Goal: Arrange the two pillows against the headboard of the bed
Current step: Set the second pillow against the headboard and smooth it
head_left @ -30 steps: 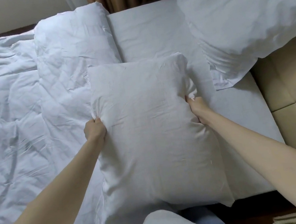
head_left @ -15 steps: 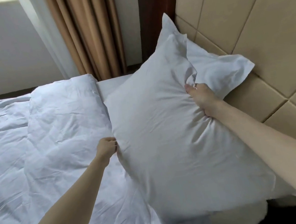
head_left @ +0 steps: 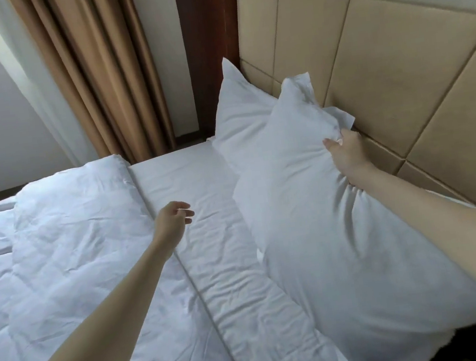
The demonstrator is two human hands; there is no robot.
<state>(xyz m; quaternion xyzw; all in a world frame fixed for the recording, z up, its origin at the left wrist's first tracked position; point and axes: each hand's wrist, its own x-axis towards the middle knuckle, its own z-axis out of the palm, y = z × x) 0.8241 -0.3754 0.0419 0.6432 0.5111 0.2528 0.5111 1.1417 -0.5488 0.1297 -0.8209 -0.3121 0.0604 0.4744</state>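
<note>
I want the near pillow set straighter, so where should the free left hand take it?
Judging by its pose, grip the near pillow at its bare left edge, coming from the bed side: it leans toward the headboard, and the right hand holds its upper edge.

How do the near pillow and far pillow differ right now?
The near pillow is gripped at its upper edge by the right hand; the far pillow is untouched. The near pillow overlaps the far pillow and hides its lower part. Both are white and stand propped toward the headboard. The left hand is empty.
</note>
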